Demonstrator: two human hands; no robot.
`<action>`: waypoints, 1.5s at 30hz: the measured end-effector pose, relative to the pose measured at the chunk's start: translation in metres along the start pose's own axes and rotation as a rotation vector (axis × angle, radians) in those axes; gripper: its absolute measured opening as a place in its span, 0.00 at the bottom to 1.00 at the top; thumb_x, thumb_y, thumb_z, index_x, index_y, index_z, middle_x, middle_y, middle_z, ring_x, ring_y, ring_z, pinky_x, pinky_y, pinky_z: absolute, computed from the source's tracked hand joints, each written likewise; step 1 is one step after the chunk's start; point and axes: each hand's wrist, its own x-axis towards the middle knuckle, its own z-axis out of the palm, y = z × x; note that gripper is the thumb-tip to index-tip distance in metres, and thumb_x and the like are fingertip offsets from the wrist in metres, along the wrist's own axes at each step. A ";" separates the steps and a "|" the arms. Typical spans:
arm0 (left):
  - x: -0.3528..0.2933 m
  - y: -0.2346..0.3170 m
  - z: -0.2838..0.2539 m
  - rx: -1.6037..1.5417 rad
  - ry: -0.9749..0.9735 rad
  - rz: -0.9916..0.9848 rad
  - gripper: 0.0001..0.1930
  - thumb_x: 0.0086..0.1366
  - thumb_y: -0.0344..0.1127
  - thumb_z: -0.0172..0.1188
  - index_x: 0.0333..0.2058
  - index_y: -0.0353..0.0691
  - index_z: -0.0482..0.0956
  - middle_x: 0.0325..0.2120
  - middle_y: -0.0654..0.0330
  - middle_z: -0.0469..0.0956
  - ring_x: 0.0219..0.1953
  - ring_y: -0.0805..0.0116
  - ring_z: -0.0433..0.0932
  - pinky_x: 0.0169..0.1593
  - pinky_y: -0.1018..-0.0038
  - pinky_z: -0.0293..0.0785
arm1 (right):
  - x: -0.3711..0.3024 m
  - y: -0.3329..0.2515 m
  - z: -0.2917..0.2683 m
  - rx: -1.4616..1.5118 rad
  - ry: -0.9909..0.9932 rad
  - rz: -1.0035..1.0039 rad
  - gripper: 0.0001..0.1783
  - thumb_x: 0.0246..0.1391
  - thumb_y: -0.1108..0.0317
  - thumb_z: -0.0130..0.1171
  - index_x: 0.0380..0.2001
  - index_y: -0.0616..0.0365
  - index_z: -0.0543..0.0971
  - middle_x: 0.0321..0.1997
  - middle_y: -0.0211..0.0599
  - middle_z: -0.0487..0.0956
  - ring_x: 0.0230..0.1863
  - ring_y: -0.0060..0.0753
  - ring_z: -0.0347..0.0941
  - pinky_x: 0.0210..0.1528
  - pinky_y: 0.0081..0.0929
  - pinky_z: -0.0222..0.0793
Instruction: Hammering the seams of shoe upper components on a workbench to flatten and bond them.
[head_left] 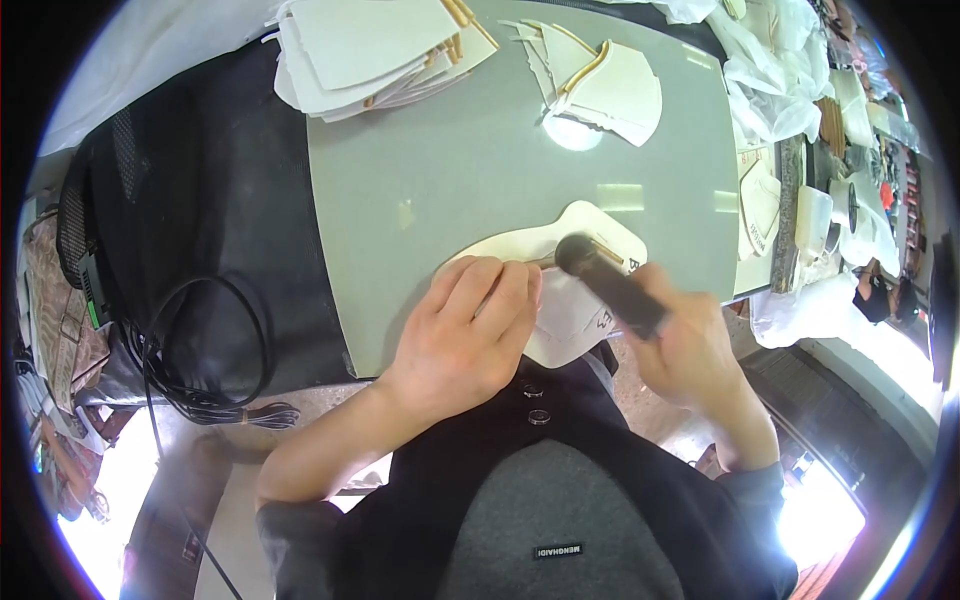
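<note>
Cream-coloured, smooth flat piece with curved edges (590,222) lies between the hands on the glossy grey-green tabletop (400,170), partly covered by them. Stacked white flat sheets (365,50) lie beyond the left hand (468,332); coiled black cable (250,413) sits left of it. Left fingers curl down onto the piece; the right hand (685,335) grips a blurred, dark, round-headed tool (622,290), tilted over it.

Stacked pale cut pieces (365,45) on a worktable (480,165) suggest a workshop
</note>
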 end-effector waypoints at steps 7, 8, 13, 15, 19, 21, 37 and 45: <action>-0.001 -0.002 -0.001 -0.041 0.017 -0.018 0.17 0.45 0.27 0.68 0.37 0.29 0.81 0.36 0.56 0.76 0.39 0.59 0.77 0.40 0.65 0.77 | 0.004 0.003 0.001 0.022 -0.076 0.008 0.14 0.56 0.64 0.56 0.36 0.63 0.66 0.18 0.48 0.75 0.21 0.57 0.74 0.23 0.46 0.67; -0.001 -0.004 -0.001 -0.037 0.011 -0.004 0.17 0.45 0.27 0.68 0.37 0.29 0.81 0.36 0.56 0.76 0.38 0.59 0.77 0.40 0.65 0.77 | 0.006 0.003 -0.003 0.056 -0.109 0.008 0.14 0.56 0.64 0.56 0.36 0.63 0.66 0.18 0.48 0.75 0.21 0.57 0.74 0.23 0.46 0.67; -0.001 -0.002 0.001 -0.020 0.016 0.002 0.17 0.45 0.27 0.68 0.37 0.30 0.81 0.36 0.56 0.76 0.38 0.59 0.77 0.40 0.65 0.77 | 0.004 0.002 0.001 0.138 -0.002 -0.007 0.15 0.57 0.63 0.55 0.36 0.64 0.67 0.17 0.48 0.75 0.21 0.58 0.73 0.24 0.47 0.67; -0.001 -0.003 0.000 -0.017 0.018 -0.001 0.17 0.45 0.27 0.69 0.37 0.30 0.81 0.36 0.56 0.76 0.38 0.59 0.77 0.40 0.65 0.77 | 0.003 0.003 0.003 -0.001 -0.059 -0.030 0.14 0.56 0.63 0.56 0.36 0.63 0.67 0.16 0.46 0.74 0.20 0.57 0.73 0.23 0.46 0.67; 0.000 -0.003 -0.003 -0.047 0.032 -0.071 0.18 0.44 0.27 0.70 0.37 0.30 0.81 0.36 0.56 0.76 0.39 0.58 0.77 0.40 0.65 0.77 | 0.004 0.002 0.000 0.037 0.006 -0.048 0.15 0.56 0.63 0.57 0.36 0.63 0.68 0.16 0.44 0.74 0.20 0.55 0.73 0.21 0.44 0.66; 0.000 -0.003 -0.005 -0.070 0.038 -0.124 0.18 0.44 0.27 0.70 0.38 0.31 0.81 0.36 0.55 0.76 0.40 0.57 0.77 0.40 0.65 0.77 | 0.003 0.005 0.007 -0.035 -0.003 -0.063 0.16 0.56 0.62 0.57 0.37 0.63 0.68 0.17 0.43 0.74 0.19 0.52 0.74 0.21 0.44 0.66; 0.008 -0.004 -0.005 -0.083 0.015 -0.147 0.16 0.44 0.26 0.69 0.35 0.35 0.80 0.31 0.59 0.74 0.35 0.58 0.74 0.38 0.64 0.70 | 0.003 0.005 0.009 0.017 0.020 -0.008 0.14 0.57 0.64 0.56 0.38 0.63 0.67 0.16 0.44 0.72 0.20 0.55 0.73 0.22 0.46 0.66; 0.020 0.000 0.007 0.121 -0.078 -0.161 0.10 0.48 0.27 0.69 0.28 0.41 0.76 0.27 0.61 0.73 0.31 0.60 0.72 0.36 0.65 0.65 | 0.000 0.012 0.025 0.035 0.088 -0.037 0.16 0.57 0.63 0.57 0.36 0.64 0.67 0.13 0.43 0.71 0.18 0.53 0.73 0.20 0.44 0.65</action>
